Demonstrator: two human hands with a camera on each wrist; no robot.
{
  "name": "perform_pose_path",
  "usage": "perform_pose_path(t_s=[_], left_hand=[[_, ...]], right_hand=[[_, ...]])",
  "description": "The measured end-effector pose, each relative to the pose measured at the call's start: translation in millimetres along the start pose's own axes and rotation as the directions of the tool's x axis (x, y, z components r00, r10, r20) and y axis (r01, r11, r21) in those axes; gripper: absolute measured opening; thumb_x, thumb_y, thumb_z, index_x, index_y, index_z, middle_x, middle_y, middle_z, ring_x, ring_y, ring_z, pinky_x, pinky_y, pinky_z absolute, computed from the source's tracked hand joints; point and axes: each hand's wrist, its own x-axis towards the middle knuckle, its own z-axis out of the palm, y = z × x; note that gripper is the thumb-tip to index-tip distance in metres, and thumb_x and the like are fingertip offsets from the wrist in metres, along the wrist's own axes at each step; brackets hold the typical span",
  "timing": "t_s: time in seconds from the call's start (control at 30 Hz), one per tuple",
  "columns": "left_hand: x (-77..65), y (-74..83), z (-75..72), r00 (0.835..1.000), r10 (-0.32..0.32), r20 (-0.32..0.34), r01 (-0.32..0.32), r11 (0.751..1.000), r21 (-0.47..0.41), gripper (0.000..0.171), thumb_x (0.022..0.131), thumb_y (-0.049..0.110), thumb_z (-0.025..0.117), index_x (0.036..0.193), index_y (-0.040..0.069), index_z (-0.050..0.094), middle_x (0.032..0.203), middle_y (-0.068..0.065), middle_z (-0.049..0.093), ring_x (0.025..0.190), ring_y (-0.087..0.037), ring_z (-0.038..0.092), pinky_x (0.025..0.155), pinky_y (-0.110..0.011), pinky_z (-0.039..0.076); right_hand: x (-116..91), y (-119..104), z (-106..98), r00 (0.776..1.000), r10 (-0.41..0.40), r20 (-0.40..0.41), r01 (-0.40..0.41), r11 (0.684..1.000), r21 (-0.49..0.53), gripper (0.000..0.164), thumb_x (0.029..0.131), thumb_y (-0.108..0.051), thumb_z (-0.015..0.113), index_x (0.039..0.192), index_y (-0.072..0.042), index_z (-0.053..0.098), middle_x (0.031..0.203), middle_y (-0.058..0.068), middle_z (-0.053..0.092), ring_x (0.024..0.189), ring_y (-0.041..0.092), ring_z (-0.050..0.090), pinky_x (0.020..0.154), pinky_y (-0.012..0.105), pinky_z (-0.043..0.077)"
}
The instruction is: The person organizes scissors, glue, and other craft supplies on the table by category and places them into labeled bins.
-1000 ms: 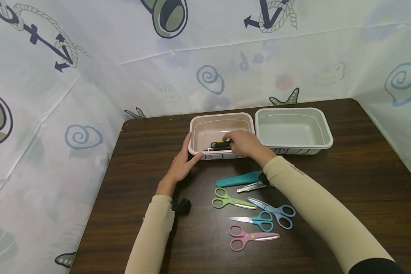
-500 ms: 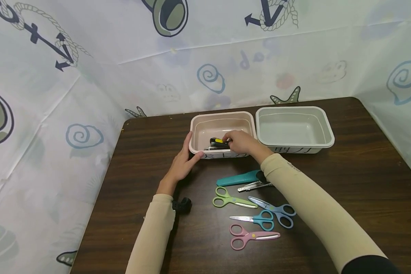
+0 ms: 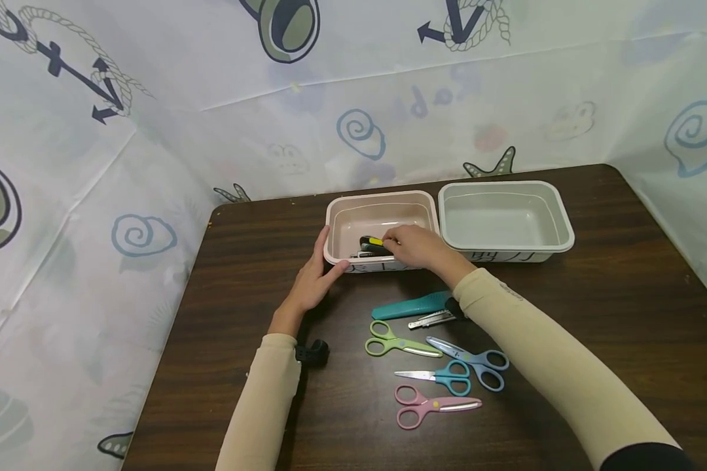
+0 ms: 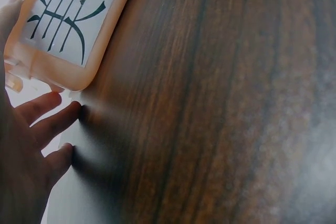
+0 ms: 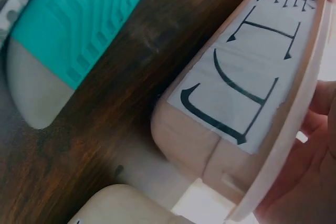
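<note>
My left hand point(image 3: 309, 284) braces the near left corner of a pink plastic bin point(image 3: 389, 199), thumb at the front rim and straight fingers along the left wall. In the left wrist view, the other fingers point(image 4: 55, 121) spread below the corner. Reaching into the bin, my right hand point(image 3: 415, 245) pinches a black and yellow utility knife point(image 3: 376, 242) by its right end; my fingers hide that end. Beneath it lies another tool with a silvery end, mostly hidden. The right wrist view shows the bin's labelled front wall point(image 5: 231, 87), but not the knife.
A pale grey-green bin point(image 3: 507, 252) stands to the right. In front lie a teal-handled tool point(image 3: 409, 308), a silver cutter point(image 3: 433, 319) and green point(image 3: 400, 343), blue point(image 3: 468, 360), teal point(image 3: 448, 377) and pink scissors point(image 3: 430, 407) on the wooden table point(image 3: 235, 281).
The black and yellow utility knife has shifted slightly, and more of its yellow part shows than one second ago. My left hand stays at the bin's corner.
</note>
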Motion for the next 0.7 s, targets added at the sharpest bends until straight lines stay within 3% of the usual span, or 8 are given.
perform_pose_path(t_s=[0.3, 0.53, 0.7], left_hand=[[1.3, -0.3, -1.9, 1.0, 0.014, -0.008, -0.014, 1.0, 0.002, 0.084, 0.092, 0.063, 0.054, 0.154, 0.048, -0.001, 0.159, -0.004, 0.027, 0.135, -0.034, 0.04, 0.102, -0.061, 0.033], [1.9, 0.5, -0.4, 1.0, 0.004, 0.001, -0.004, 1.0, -0.007, 0.085, 0.092, 0.062, 0.054, 0.154, 0.048, -0.002, 0.159, -0.002, 0.027, 0.136, -0.033, 0.04, 0.103, -0.061, 0.032], [1.7, -1.1, 2.1, 1.0, 0.001, 0.0, -0.001, 1.0, -0.005, 0.085, 0.092, 0.062, 0.054, 0.154, 0.048, -0.001, 0.159, -0.003, 0.027, 0.136, -0.034, 0.04, 0.102, -0.062, 0.032]], right_hand=[[-50.2, -11.8, -7.5, 0.98, 0.009, -0.198, 0.017, 0.991, 0.131, 0.032, 0.101, -0.026, 0.054, 0.128, -0.013, 0.067, 0.13, 0.004, 0.062, 0.117, 0.026, 0.058, 0.093, 0.047, 0.045], [-93.4, -8.8, -9.2, 0.96, -0.056, -0.275, 0.095, 0.987, 0.129, 0.03, 0.099, -0.023, 0.06, 0.127, -0.014, 0.066, 0.13, 0.004, 0.061, 0.113, 0.027, 0.059, 0.092, 0.047, 0.045], [-113.3, 2.2, -3.0, 0.951, -0.069, -0.302, 0.115, 0.983, 0.14, 0.027, 0.096, -0.02, 0.064, 0.122, -0.014, 0.068, 0.123, 0.002, 0.065, 0.11, 0.024, 0.061, 0.091, 0.046, 0.045]])
